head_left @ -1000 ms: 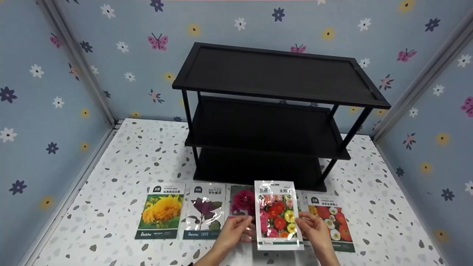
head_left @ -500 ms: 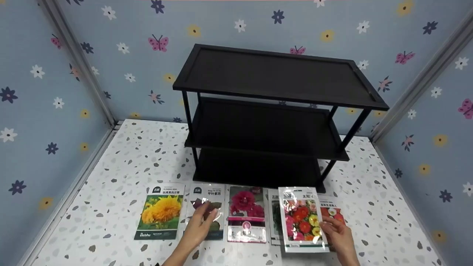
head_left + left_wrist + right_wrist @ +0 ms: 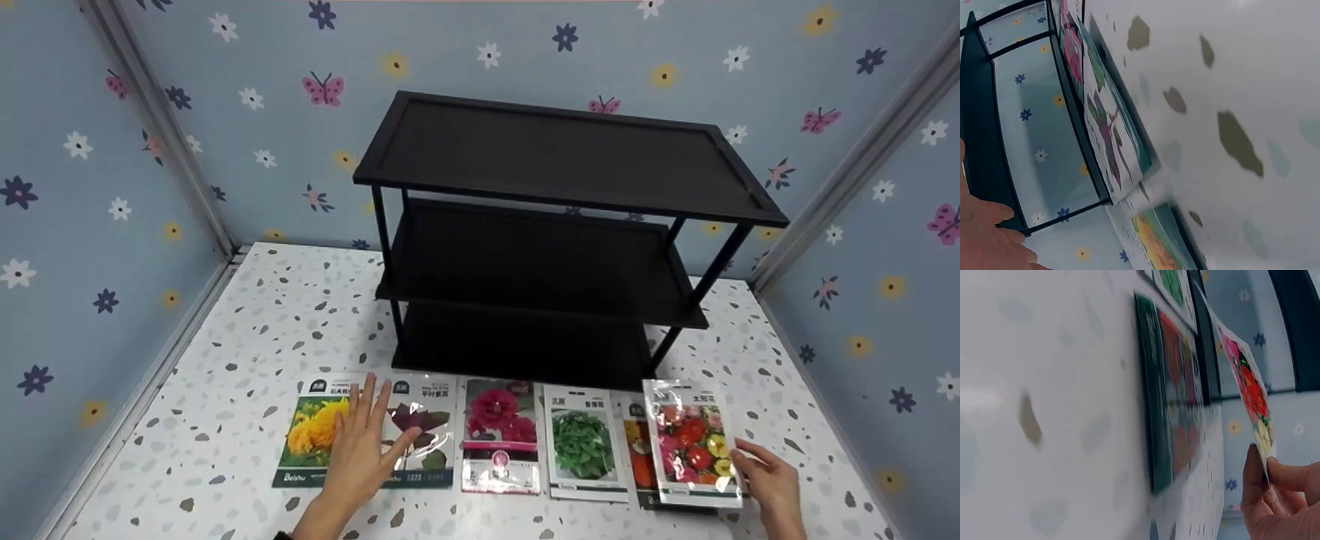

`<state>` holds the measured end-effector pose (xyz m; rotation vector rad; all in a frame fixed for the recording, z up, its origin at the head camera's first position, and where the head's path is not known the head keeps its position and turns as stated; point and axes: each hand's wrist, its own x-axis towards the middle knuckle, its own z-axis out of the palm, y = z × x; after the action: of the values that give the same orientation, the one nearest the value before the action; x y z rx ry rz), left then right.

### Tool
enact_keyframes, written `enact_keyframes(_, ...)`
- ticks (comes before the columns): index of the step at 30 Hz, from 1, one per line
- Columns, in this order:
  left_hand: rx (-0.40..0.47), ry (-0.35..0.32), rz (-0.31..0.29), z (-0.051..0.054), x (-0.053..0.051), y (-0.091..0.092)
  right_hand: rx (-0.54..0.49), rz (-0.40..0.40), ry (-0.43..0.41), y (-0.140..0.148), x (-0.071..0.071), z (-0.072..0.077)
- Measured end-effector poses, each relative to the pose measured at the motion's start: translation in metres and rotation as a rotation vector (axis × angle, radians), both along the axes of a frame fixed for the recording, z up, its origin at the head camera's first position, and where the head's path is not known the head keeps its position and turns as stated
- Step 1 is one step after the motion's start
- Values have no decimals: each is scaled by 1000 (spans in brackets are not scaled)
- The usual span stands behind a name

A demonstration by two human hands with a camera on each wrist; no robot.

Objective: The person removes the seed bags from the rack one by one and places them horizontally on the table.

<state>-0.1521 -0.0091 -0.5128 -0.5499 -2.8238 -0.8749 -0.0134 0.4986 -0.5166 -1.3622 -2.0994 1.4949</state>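
Note:
My right hand pinches the right edge of a seed packet with red, pink and yellow flowers. In the right wrist view this packet is raised above the table, thumb on one side and fingers on the other. Beneath it a packet with orange and red flowers is mostly covered. My left hand, fingers spread, is over the yellow flower packet and the purple-leaf packet; whether it touches them I cannot tell. To their right lie a magenta flower packet and a green herb packet.
Behind the row of packets stands a black three-tier shelf, its lowest tier close to their top edges. The speckled white table extends to both sides. Blue flowered walls enclose the back, left and right.
My right hand has carried the red, pink and yellow flower packet rightward, uncovering the magenta and green packets. My left hand has let go of it and moved left, its fingers now spread.

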Motion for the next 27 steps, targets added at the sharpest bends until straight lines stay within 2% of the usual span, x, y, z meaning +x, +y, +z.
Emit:
enact_keyframes(5, -58, 49, 0, -3, 1, -8, -1, -73, -73, 30, 5, 1)
enact_keyframes(11, -107, 70, -1, -6, 2, -10, -63, -176, -129, 58, 7, -9)
enact_keyframes(19, -150, 79, -16, -7, 1, -7, -148, -200, -178, 82, 11, -17)
enact_keyframes(23, -160, 59, -34, -8, 2, -5, -111, -191, -194, 90, 12, -23)
enact_keyframes(27, -159, 37, -46, -7, 2, -1, -18, -178, -263, 95, 12, -30)
